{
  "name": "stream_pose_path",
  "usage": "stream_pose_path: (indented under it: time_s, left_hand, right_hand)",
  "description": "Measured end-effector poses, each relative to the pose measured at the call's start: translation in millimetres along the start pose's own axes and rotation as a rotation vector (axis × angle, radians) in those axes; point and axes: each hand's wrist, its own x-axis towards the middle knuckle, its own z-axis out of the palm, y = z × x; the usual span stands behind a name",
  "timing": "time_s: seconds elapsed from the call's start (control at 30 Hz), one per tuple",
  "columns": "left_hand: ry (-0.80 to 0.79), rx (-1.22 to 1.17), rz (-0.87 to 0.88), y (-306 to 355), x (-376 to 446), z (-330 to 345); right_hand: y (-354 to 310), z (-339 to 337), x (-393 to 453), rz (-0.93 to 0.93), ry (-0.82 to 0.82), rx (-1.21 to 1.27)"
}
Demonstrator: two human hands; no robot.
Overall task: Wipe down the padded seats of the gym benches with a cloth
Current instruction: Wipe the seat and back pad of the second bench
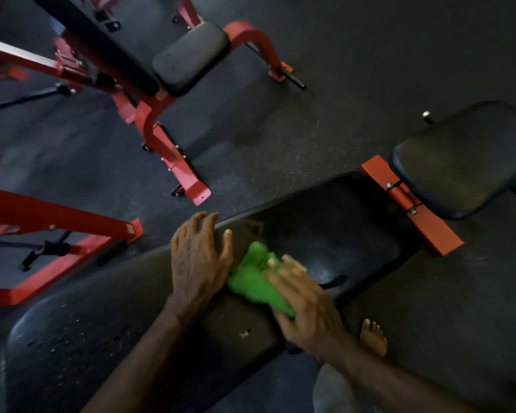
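In the head view, wiping is judged underway: a green cloth [255,278] is pressed onto the near bench's padded surface [325,231] under the blurred right hand [303,305], which grips it. The left hand [198,254] is braced on the edge with fingers spread, holding nothing. Next, strokes toward the unwiped end are called for.

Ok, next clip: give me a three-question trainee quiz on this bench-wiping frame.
1. Which hand has the green cloth under it?
2. True or false: the left hand rests on the bench pad beside the cloth.
3. What colour are the bench frames: A) blue, B) red, C) yellow?

Key: 1. The right hand, blurred as it presses the cloth on the pad. 2. True; its fingers reach over the pad's far edge. 3. B, as on the red frame across the floor.
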Motion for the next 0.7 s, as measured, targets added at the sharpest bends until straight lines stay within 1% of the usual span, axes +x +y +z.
stream_pose_path:
  time_s: [0.07, 0.1, 0.13, 0.17, 0.2, 0.23, 0.27, 0.3, 0.33, 0.4, 0.43, 0.47, 0.53, 0.57, 0.6, 0.63, 0.67, 0.7]
  left_hand:
    - [-0.033, 0.037, -0.025, -11, 2, -5]
    - [-0.042, 0.055, -0.043, -17, 1, -6]
    - [-0.042, 0.072, -0.060, -22, 0, -5]
    - [-0.041, 0.086, -0.070, -23, -2, -5]
    - [-0.045, 0.101, -0.076, -26, -3, -3]
    - [-0.050, 0.114, -0.085, -31, -5, -2]
    - [-0.056, 0.124, -0.088, -34, -6, -2]
    - [-0.068, 0.132, -0.090, -39, -9, -3]
    - [-0.077, 0.141, -0.085, -44, -9, -5]
    - [-0.089, 0.159, -0.069, -54, -10, -8]
    - [-0.090, 0.166, -0.068, -58, -10, -11]
    - [-0.090, 0.172, -0.068, -62, -10, -13]
    - [-0.078, 0.176, -0.075, -64, -10, -16]
    - [-0.076, 0.177, -0.079, -64, -11, -17]
    - [-0.081, 0.172, -0.083, -64, -11, -17]
    - [-0.090, 0.169, -0.083, -64, -12, -17]
    - [-0.096, 0.175, -0.080, -63, -13, -16]
    - [-0.093, 0.188, -0.082, -62, -13, -14]
  right_hand:
    - [-5, 9, 11, 0.408, 0.182, 0.008]
    - [-21, 16, 15, 0.510, 0.216, -0.020]
    - [-39, 21, 16, 0.484, 0.187, -0.027]
    - [-50, 22, 12, 0.342, 0.120, -0.013]
    - [-54, 17, 10, 0.170, 0.018, 0.009]
    - [-45, 11, 13, 0.028, -0.066, 0.013]
    - [-29, 6, 20, -0.055, -0.106, -0.006]
    - [-14, 4, 27, -0.040, -0.088, -0.024]
    - [-2, 5, 35, 0.079, -0.042, -0.020]
    - [-8, 14, 44, 0.410, 0.128, -0.016]
    - [-24, 22, 45, 0.471, 0.164, -0.031]
    - [-41, 27, 42, 0.419, 0.131, -0.035]
    - [-57, 25, 31, 0.135, -0.052, -0.007]
    - [-49, 18, 33, 0.019, -0.129, -0.002]
    - [-36, 14, 39, -0.041, -0.152, -0.025]
    - [-25, 12, 48, -0.017, -0.127, -0.052]
    - [-14, 14, 58, 0.093, -0.067, -0.064]
    - [-13, 17, 68, 0.261, 0.026, -0.047]
